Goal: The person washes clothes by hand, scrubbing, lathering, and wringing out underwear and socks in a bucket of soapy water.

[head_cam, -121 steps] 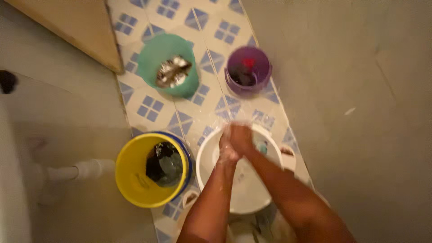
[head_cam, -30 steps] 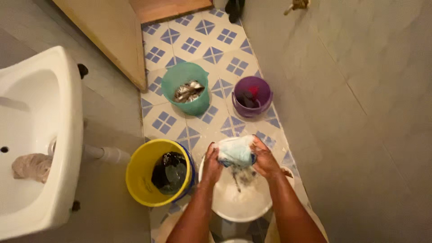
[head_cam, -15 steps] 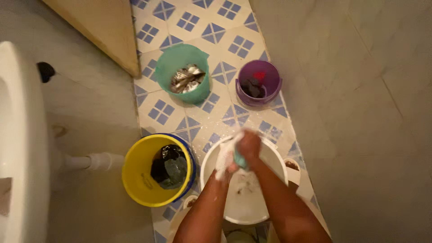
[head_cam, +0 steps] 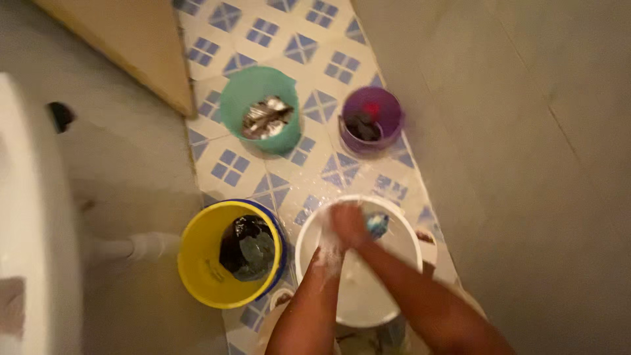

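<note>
- Tiled floor (head_cam: 309,46): white tiles with blue squares, wet and splashed around the buckets.
- White sink (head_cam: 26,217) at far left edge, well apart from the hands; pale pipe (head_cam: 141,246) below it, near the yellow bucket.
- Wooden panel (head_cam: 125,46) top left, edge just beside the green bucket.
- Yellow bucket (head_cam: 197,276): dark wet clothes inside, just left of the white one.
- White bucket (head_cam: 401,243): sudsy water, both hands over it.
- Green bucket (head_cam: 233,98): grey-and-white garment inside, farther up the floor.
- Purple bucket (head_cam: 388,105): smallest, dark and red items inside, right of the green one.
- Left hand (head_cam: 327,244) and right hand (head_cam: 348,222): pressed together above the suds, fingers curled tight; blurred, exact grip hard to read.
- Light blue cloth (head_cam: 377,223): small piece showing beside the right hand, over the white bucket; looks clamped between the hands, cannot tell for sure.
- Progress, judged: scrubbing mid-way. Cloth not rinsed or moved out yet; three other buckets holding laundry, washed or unwashed not readable.
</note>
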